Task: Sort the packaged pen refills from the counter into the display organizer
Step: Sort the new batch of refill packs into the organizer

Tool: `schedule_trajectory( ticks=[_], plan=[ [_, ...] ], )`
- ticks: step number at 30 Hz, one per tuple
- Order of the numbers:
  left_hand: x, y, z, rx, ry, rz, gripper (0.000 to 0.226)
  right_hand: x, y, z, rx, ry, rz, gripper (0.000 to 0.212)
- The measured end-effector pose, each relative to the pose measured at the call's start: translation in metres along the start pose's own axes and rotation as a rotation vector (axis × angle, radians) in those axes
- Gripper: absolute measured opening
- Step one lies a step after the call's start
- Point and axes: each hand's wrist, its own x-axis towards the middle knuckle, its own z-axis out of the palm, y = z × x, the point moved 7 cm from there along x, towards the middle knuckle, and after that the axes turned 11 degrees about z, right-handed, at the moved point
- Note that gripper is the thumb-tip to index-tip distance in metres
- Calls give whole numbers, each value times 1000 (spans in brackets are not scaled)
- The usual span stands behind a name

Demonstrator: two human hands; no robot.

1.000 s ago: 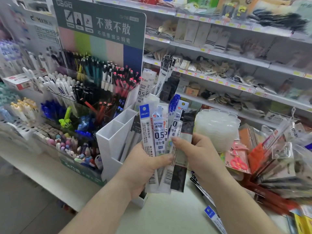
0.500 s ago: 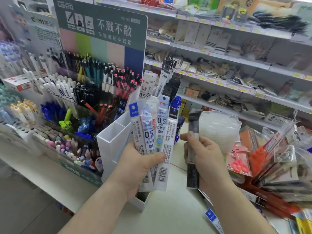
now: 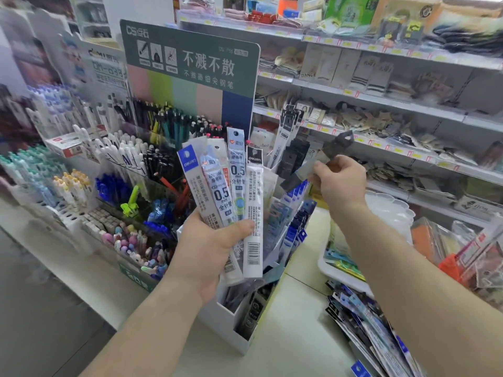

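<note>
STATUS partly done | left hand [image 3: 209,248] grips refill fan [image 3: 231,191] | right hand [image 3: 340,183] pinches dark pack [image 3: 318,161] above organizer [image 3: 231,330], compartments part-filled | unsorted refill pile [image 3: 367,319] on surface [image 3: 285,360] beneath right forearm

I'm seeing the display organizer [image 3: 236,333] sitting on the desk [image 3: 285,357], pen racks [image 3: 114,191] lying to its left, loose refill packs [image 3: 364,322] lying to its right (shelves [image 3: 381,104] standing behind).
</note>
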Motion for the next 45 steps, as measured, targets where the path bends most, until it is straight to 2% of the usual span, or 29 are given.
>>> schedule_trajectory(
  ticks=[5, 8, 11, 13, 15, 20, 23, 25, 28, 30, 31, 33, 35, 37, 41, 43, 45],
  plan=[
    [0, 2, -6, 0, 9, -9, 39, 35, 7, 43, -222, -70, 1, 23],
    [-2, 3, -11, 6, 15, -17, 38, 46, 17, 60, -369, -97, -4, 8],
    [-3, 2, -13, 11, 20, -32, 37, 55, 33, 73, -617, -134, 27, 25],
    [-4, 1, -14, 9, 25, -40, 37, 58, 45, 81, -800, -151, 13, 20],
    [-5, 0, -14, 6, 30, -45, 37, 61, 52, 83, -865, -132, 20, 16],
    [-9, -3, -8, 7, 17, -57, 34, 52, 39, 70, -759, -66, 31, 22],
    [-12, -8, -2, 7, -12, -81, 35, 18, 17, 46, -411, -30, 13, 8],
    [-14, -12, 3, 0, -29, -99, 38, -19, 17, 34, -113, -124, 137, 12],
    [-17, -19, 12, -21, -68, -126, 35, -73, 27, 31, 149, -405, 313, 18],
    [-20, -22, 21, -49, -121, -140, 32, -101, 34, 32, 134, -553, 326, 27],
    [-23, -24, 26, -61, -146, -147, 32, -113, 34, 31, 78, -574, 304, 26],
    [-26, -28, 32, -67, -182, -156, 33, -125, 33, 23, 2, -543, 259, 15],
    [-29, -31, 35, -53, -217, -157, 30, -126, 33, 11, 60, -456, 281, 9],
    [-31, -34, 36, -39, -225, -160, 24, -123, 33, -3, 153, -363, 321, 17],
    [-36, -39, 41, -53, -236, -173, 21, -131, 23, -14, 59, -268, 210, 16],
    [-39, -41, 44, -63, -240, -179, 22, -136, 26, -12, 37, -267, 258, 30],
    [-41, -43, 45, -56, -245, -184, 22, -142, 31, -7, 138, -325, 383, 30]
  ],
)
